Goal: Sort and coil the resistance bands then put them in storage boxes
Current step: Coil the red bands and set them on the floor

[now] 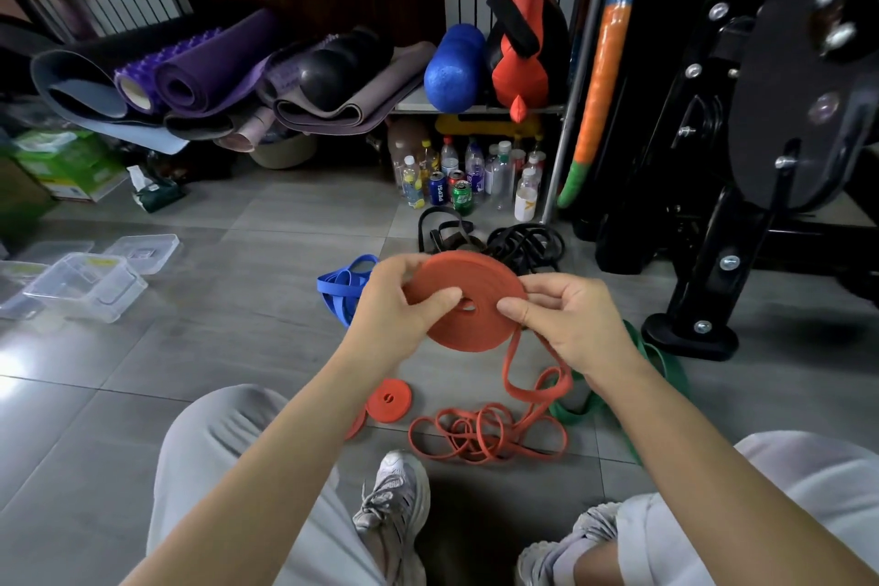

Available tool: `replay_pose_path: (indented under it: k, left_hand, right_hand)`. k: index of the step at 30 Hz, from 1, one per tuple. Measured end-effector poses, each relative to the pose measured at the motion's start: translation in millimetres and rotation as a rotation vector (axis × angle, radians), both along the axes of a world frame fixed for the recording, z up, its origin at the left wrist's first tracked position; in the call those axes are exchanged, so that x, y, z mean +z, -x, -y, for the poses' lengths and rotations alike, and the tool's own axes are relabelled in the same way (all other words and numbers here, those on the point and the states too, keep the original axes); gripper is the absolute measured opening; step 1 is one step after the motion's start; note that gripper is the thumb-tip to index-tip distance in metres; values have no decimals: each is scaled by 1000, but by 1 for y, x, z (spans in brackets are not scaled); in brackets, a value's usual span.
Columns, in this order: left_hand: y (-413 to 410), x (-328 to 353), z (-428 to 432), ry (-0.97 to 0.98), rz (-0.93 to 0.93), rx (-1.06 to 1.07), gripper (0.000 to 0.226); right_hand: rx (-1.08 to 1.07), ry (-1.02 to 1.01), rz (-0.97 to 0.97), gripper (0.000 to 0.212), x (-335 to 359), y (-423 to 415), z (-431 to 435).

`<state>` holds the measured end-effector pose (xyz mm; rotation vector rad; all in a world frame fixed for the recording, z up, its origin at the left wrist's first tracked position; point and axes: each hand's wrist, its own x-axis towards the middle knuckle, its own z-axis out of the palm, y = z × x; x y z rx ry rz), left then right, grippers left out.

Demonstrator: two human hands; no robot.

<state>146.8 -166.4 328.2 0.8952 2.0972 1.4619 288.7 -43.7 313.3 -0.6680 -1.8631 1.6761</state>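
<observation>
- Left hand [404,305] and right hand [566,319] each have their grip closed on the orange coil [468,300], held above the floor [214,371].
- Its loose tail [528,390] drops toward 6 o'clock.
- Clear boxes [88,286] sit at 9 o'clock, well apart.
- A blue band [340,288] lies just behind the left hand.

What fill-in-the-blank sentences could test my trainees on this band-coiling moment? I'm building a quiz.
1. Both hands, left hand and right hand, hold a coil of ____ colour.
2. The loose tail of the orange coil hangs below the ____ hand.
3. The finished small orange coil lies on the ____.
4. The clear storage boxes sit on the person's ____ side.

Missing words: orange; right; floor; left
</observation>
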Motion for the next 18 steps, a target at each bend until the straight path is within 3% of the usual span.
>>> replay_pose_path:
  k: [3, 5, 6, 8, 11, 18]
  left_hand:
    - [4, 5, 0, 146, -660, -251, 80]
    - [-1, 7, -3, 269, -936, -405, 81]
    - [-3, 7, -6, 328, -986, -440, 73]
    - [-4, 9, -9, 365, -915, -455, 50]
    - [-3, 9, -9, 320, -751, -415, 30]
    - [4, 9, -2, 195, -484, -230, 31]
  right_hand:
    - [45, -207, 149, 22, 4, 2, -2]
    - [76, -394, 229, 18, 8, 6, 0]
    - [77, -477, 245, 18, 9, 8, 1]
    - [56, -561, 250, 20, 11, 11, 2]
    - [42, -501, 237, 24, 11, 11, 2]
    - [42, -312, 165, 27, -3, 6, -5]
